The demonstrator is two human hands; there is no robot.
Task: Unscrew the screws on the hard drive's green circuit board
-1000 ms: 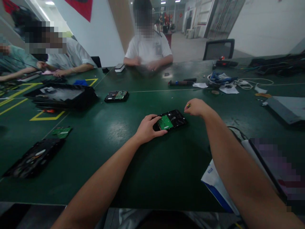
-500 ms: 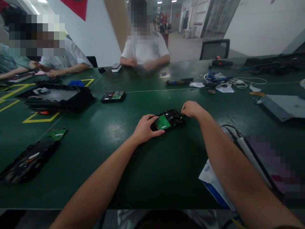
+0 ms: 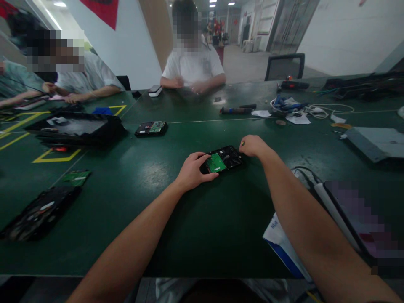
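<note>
A black hard drive [image 3: 232, 156] with a green circuit board [image 3: 216, 162] lies on the green table in front of me. My left hand [image 3: 193, 170] grips its left end, with the thumb along the near edge and the fingers over the far side. At the drive's right end, my right hand [image 3: 252, 146] is closed with the fingers pinched together. A small yellow-green bit shows at those fingers; the rest of what they hold is hidden. Whether it touches the drive I cannot tell.
Another hard drive [image 3: 151, 128] lies farther back. At left are a black tray [image 3: 75, 126], a loose circuit board [image 3: 76, 177] and a dark drive-like part [image 3: 41, 212]. Cables [image 3: 322, 110] and a grey metal case [image 3: 375, 141] lie right. Co-workers sit across the table.
The view has shifted very slightly. Both hands keep nearly the same place at the hard drive, with only a tiny movement of the right hand.
</note>
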